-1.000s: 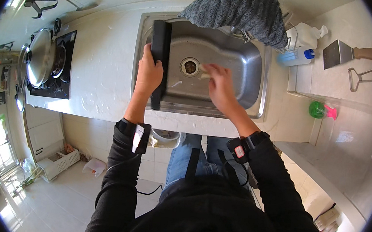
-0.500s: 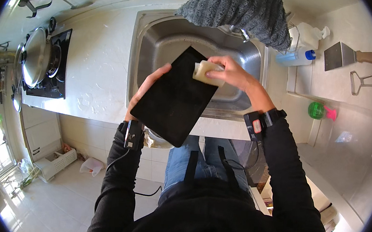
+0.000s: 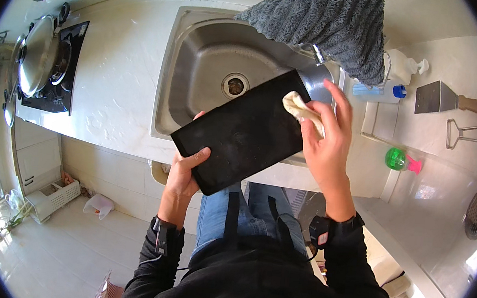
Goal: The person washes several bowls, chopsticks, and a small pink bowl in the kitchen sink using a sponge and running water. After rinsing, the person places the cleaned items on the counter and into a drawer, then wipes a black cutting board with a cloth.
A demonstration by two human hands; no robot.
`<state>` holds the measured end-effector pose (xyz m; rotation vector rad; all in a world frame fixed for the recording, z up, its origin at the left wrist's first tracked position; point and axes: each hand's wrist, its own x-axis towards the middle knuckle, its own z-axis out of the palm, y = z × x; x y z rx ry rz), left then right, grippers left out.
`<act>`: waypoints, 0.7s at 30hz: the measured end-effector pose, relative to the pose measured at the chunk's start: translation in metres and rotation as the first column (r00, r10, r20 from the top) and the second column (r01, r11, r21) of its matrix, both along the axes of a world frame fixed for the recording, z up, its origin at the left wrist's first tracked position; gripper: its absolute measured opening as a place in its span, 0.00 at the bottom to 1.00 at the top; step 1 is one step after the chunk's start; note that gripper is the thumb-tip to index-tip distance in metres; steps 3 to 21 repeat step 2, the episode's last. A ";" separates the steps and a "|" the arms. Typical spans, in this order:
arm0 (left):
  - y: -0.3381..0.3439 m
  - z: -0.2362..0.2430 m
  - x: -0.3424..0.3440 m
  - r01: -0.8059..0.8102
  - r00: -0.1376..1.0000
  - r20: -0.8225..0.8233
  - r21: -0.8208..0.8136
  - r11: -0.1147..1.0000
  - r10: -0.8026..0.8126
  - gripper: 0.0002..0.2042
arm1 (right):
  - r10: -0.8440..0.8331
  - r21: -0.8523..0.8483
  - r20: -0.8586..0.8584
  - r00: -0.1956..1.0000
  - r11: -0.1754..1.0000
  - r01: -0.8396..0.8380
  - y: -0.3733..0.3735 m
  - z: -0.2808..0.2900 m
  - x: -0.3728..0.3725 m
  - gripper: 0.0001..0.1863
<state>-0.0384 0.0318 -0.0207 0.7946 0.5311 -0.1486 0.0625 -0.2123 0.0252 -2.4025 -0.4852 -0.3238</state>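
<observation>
A flat black rectangular panel (image 3: 245, 138) is tilted over the front edge of the steel sink (image 3: 198, 57). My left hand (image 3: 185, 169) grips it near its lower left corner, thumb on the upper face and fingers mostly hidden beneath. The face looks dark, with faint smears near the middle. My right hand (image 3: 329, 144) pinches a folded cream cloth (image 3: 298, 106) at the panel's right end, with one finger raised away from it. The cloth lies on or just over the panel's surface; which of the two I cannot tell.
A grey ribbed towel (image 3: 321, 24) hangs over the faucet (image 3: 319, 55) behind the sink. At right are a scraper (image 3: 438, 99), a green bottle with a pink top (image 3: 403, 160) and a blue-capped bottle (image 3: 381, 92). A lidded pan (image 3: 38, 55) sits on the stove at left.
The panel has turned clockwise and come closer to me, uncovering the sink drain. My left hand has shifted its thumb onto the face. My right hand and the cloth have moved right and nearer.
</observation>
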 end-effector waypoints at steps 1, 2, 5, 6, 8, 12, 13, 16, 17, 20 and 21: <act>-0.002 0.003 0.001 0.029 0.999 -0.038 -0.003 1.000 -0.029 0.34 | 0.033 -0.151 0.153 0.988 0.988 -0.010 0.001 0.009 -0.001 0.13; -0.002 0.007 0.001 0.076 0.997 0.030 -0.007 0.997 -0.075 0.35 | 0.073 -0.195 0.007 0.997 0.978 -0.070 0.006 0.016 -0.005 0.14; -0.002 0.007 0.001 0.076 0.997 0.030 -0.007 0.997 -0.075 0.35 | 0.073 -0.195 0.007 0.997 0.978 -0.070 0.006 0.016 -0.005 0.14; -0.002 0.007 0.001 0.076 0.997 0.030 -0.007 0.997 -0.075 0.35 | 0.073 -0.195 0.007 0.997 0.978 -0.070 0.006 0.016 -0.005 0.14; -0.002 0.007 0.001 0.076 0.997 0.030 -0.007 0.997 -0.075 0.35 | 0.073 -0.195 0.007 0.997 0.978 -0.070 0.006 0.016 -0.005 0.14; -0.002 0.007 0.001 0.076 0.997 0.030 -0.007 0.997 -0.075 0.35 | 0.073 -0.195 0.007 0.997 0.978 -0.070 0.006 0.016 -0.005 0.14; -0.002 0.007 0.001 0.076 0.997 0.030 -0.007 0.997 -0.075 0.35 | 0.073 -0.195 0.007 0.997 0.978 -0.070 0.006 0.016 -0.005 0.14; -0.002 0.007 0.001 0.076 0.997 0.030 -0.007 0.997 -0.075 0.35 | 0.073 -0.195 0.007 0.997 0.978 -0.070 0.006 0.016 -0.005 0.14; -0.002 0.007 0.001 0.076 0.997 0.030 -0.007 0.997 -0.075 0.35 | 0.073 -0.195 0.007 0.997 0.978 -0.070 0.006 0.016 -0.005 0.14; -0.002 0.007 0.001 0.076 0.997 0.030 -0.007 0.997 -0.075 0.35 | 0.073 -0.195 0.007 0.997 0.978 -0.070 0.006 0.016 -0.005 0.14; -0.002 0.007 0.001 0.076 0.997 0.030 -0.007 0.997 -0.075 0.35 | 0.073 -0.195 0.007 0.997 0.978 -0.070 0.006 0.016 -0.005 0.14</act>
